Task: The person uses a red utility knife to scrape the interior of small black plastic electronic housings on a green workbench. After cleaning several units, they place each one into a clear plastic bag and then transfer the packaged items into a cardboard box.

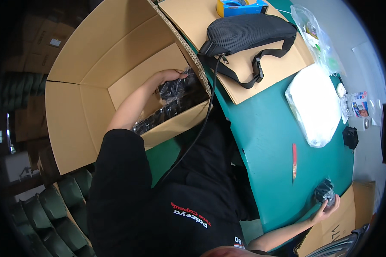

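Note:
On the left, my left hand [172,76] reaches inside a large open cardboard box [90,107]. Its fingers curl over a black item in clear plastic [172,91], in a row of similar wrapped black items [154,118] along the box's near side. Far to the right, my right hand [326,210] grips a small black blocky part in clear plastic [324,191] at the green table's edge. The exact kind of these black items cannot be made out through the wrapping.
The green table [266,158] carries a black waist bag [248,32] on flat cardboard, a blue tape dispenser [242,7], a white plastic-wrapped bundle [314,107], a red strip [294,162] and a black block [350,137]. Another cardboard box [351,210] stands at lower right. A black cable [203,128] hangs down.

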The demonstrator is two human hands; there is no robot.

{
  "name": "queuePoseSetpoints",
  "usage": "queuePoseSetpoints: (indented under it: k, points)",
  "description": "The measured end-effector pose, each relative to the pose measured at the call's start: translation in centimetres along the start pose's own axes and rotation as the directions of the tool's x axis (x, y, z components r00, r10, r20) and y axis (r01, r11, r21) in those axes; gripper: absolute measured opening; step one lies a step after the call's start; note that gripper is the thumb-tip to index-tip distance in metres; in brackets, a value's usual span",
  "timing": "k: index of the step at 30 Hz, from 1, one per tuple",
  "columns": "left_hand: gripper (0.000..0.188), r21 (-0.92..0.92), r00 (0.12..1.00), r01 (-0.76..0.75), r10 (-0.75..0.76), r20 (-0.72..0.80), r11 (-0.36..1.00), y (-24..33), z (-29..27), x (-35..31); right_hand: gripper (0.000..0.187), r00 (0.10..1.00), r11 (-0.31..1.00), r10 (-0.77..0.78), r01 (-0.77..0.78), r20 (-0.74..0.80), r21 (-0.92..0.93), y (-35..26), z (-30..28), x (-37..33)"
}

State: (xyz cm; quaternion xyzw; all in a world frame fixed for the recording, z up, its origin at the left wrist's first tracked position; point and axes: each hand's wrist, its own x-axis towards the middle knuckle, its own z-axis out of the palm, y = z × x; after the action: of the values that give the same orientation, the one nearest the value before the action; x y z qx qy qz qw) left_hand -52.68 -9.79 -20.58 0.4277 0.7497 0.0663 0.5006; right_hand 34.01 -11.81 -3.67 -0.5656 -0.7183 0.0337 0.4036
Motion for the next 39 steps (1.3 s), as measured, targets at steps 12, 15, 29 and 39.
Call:
queuePoseSetpoints:
  k: [12, 15, 29, 39]
  points:
    - [0.070, 0.328, 0.989, 0.052, -0.005, -0.145, 0.943, -0.1, 4.4, -1.1, 0.037, 0.980, 0.972, 0.198, -0.201, 0.034, 0.123, -1.2, 2.8, -0.3]
    - [0.065, 0.426, 0.985, 0.028, 0.047, -0.165, 0.904, 3.8, 3.9, -3.2, 0.038, 0.975, 0.972, 0.217, -0.221, 0.053, 0.082, -1.0, 2.0, -0.5]
    - [0.045, -0.051, 0.933, -0.206, 0.180, -0.311, 0.977, -4.9, 4.7, -4.8, 0.042, 0.977, 0.980, 0.200, -0.199, 0.071, -0.019, -1.5, 2.0, -0.6]
    - [0.045, 0.024, 0.894, -0.169, 0.163, -0.416, 0.985, -3.5, 6.4, -5.4, 0.044, 0.989, 0.993, 0.112, -0.108, 0.100, -0.041, -1.8, 2.3, -0.1]
